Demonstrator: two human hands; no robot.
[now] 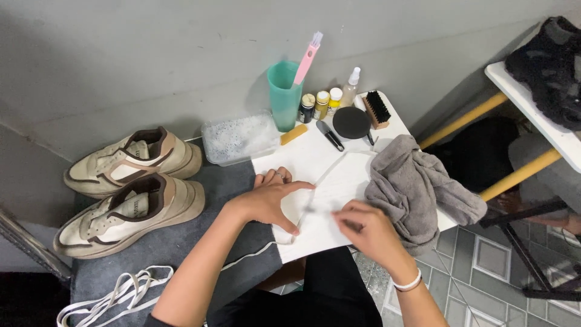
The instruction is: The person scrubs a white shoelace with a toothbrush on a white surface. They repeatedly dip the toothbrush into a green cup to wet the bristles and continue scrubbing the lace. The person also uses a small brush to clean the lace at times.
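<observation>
**White lace stretched across white board, both hands on it**

White shoelace [324, 181] lies on the white board [315, 160], long axis diagonal: from the near-left edge, under the hands, up toward the far right near the black round tin [351, 122]. Left hand [269, 203] is flat, palm down, fingers spread and pressing the lace's near part against the board; not clenched. Right hand [363, 227] sits just right of it, fingertips pinched together on the lace, though the exact grip is small and hard to read. Lace runs away from both sets of fingers toward the far side; the right hand is nearer the free stretch. The near tail drops off the board's edge over the dark mat [181, 242]. Grey cloth [417, 191] lies bunched just beside the right hand. Two beige sneakers [130, 188] sit well apart at left.
</observation>
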